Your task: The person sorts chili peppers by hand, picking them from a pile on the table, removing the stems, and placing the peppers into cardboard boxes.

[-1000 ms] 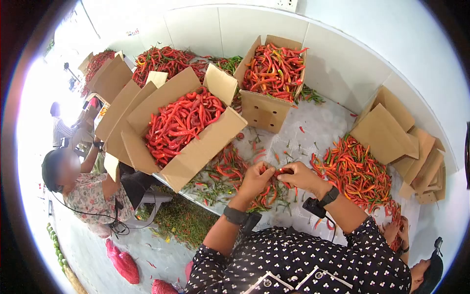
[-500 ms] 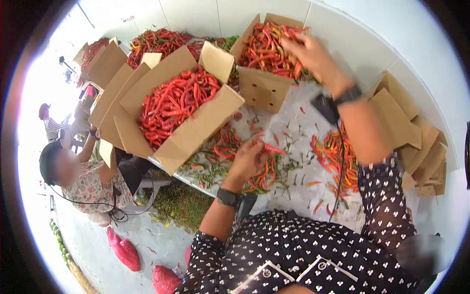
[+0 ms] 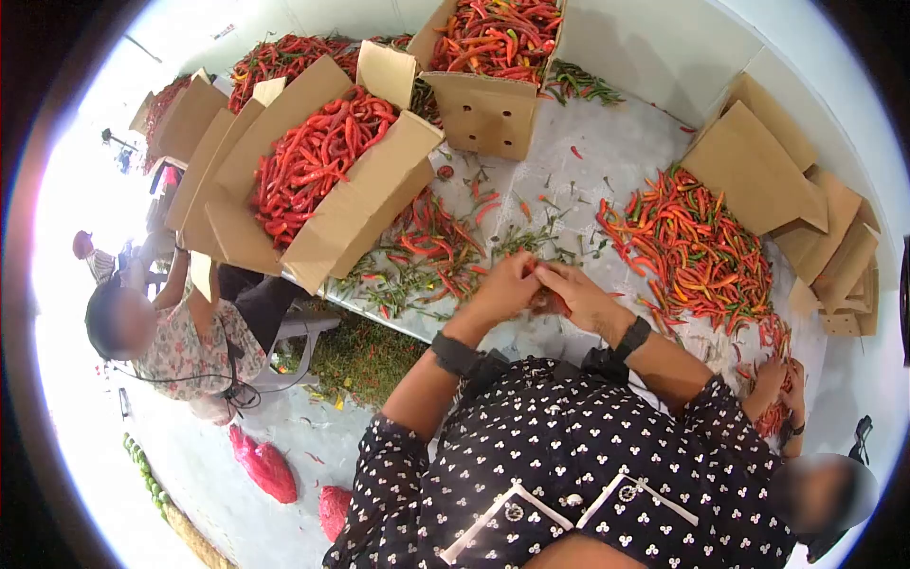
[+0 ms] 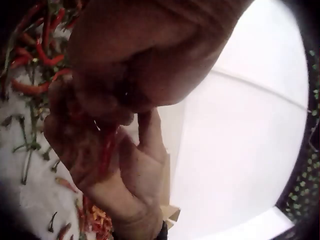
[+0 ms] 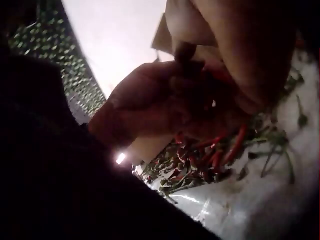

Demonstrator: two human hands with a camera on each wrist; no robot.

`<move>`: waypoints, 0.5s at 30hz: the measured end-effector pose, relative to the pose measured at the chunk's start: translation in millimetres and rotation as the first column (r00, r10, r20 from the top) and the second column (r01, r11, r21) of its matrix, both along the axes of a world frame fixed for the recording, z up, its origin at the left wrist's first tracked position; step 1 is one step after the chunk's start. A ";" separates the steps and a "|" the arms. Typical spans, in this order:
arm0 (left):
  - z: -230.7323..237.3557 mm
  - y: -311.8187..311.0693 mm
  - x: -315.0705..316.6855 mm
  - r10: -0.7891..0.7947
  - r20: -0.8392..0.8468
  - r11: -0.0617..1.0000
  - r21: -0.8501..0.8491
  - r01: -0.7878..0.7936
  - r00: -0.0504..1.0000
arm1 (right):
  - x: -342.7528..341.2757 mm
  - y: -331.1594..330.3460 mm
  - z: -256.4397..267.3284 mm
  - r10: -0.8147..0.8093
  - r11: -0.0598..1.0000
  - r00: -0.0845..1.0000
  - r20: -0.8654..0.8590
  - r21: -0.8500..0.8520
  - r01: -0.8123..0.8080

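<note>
My left hand (image 3: 506,288) and right hand (image 3: 584,300) meet over the near part of the table, fingertips together. Between them is a red chili pepper (image 4: 106,150), lying along the right palm in the left wrist view. Its upper end goes under the curled left fingers, which pinch it there. The right fingers curl round its other part. In the right wrist view the hands are dark and mostly cover the pepper. Loose red chilies (image 3: 431,248) and green stems (image 3: 403,284) lie beside the left hand.
A large heap of chilies (image 3: 706,251) lies to the right. Two cardboard boxes full of red chilies, one left (image 3: 365,204) and one at the back (image 3: 483,114), stand on the table. Flattened cartons (image 3: 758,171) lean at the right wall. A person (image 3: 194,332) sits at left; another's hands (image 3: 773,387) work at right.
My right hand reached to the back box half a second ago and has come back to my left hand. The left hand held a red chili then. The head view has shifted.
</note>
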State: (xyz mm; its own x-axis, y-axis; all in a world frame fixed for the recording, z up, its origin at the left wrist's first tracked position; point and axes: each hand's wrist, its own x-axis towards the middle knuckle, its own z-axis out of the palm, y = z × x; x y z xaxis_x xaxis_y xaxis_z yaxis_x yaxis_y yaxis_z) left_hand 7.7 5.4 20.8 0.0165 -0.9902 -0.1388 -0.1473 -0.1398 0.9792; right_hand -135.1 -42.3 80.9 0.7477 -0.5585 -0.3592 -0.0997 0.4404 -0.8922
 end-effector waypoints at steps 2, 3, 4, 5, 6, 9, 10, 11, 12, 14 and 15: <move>14.1 0.9 -13.0 -0.040 0.052 0.999 0.016 0.039 0.998 | -15.0 1.8 -17.8 -0.028 0.915 0.999 0.027 0.403 0.015; 29.0 1.4 -17.1 -0.091 0.101 0.996 0.026 0.089 0.991 | -21.4 -3.8 -27.9 -0.045 0.926 0.999 0.008 0.376 0.039; 51.1 2.2 -20.5 -0.095 0.058 0.994 0.056 0.092 0.994 | -24.9 -8.4 -34.7 -0.063 0.935 0.998 -0.010 0.349 0.063; 47.6 1.0 -22.1 -0.088 0.065 0.994 0.063 0.084 0.994 | -26.9 -12.5 -41.4 -0.056 0.933 0.998 -0.003 0.356 0.053; 38.9 -2.2 -22.3 -0.040 0.221 0.988 -0.139 0.072 0.975 | -27.4 -16.9 -45.9 -0.056 0.960 0.998 -0.009 0.273 0.057; 12.5 -9.1 -9.1 0.153 0.457 0.906 -0.419 0.060 0.876 | -24.6 -16.0 -30.1 -0.118 0.960 0.993 0.013 0.257 0.111; 16.9 -5.9 0.6 0.152 0.412 0.970 -0.238 -0.055 0.898 | -28.6 -21.1 -39.6 -0.090 0.951 0.996 0.008 0.298 0.083; 21.8 -3.1 11.4 0.161 0.367 0.987 -0.041 -0.157 0.916 | -32.2 -25.1 -49.4 -0.064 0.939 0.998 0.005 0.339 0.059; 29.6 -1.0 23.6 0.226 0.413 0.968 0.006 -0.251 0.882 | -34.5 -26.8 -59.5 -0.071 0.937 0.997 0.015 0.345 0.062; 33.2 1.8 50.1 0.304 0.534 0.913 0.073 -0.401 0.789 | -38.8 -26.2 -75.5 -0.113 0.865 0.990 0.082 0.498 0.058; 26.1 0.6 62.9 0.320 0.604 0.883 0.089 -0.461 0.730 | -39.7 -26.1 -73.7 -0.123 0.863 0.988 0.089 0.502 0.062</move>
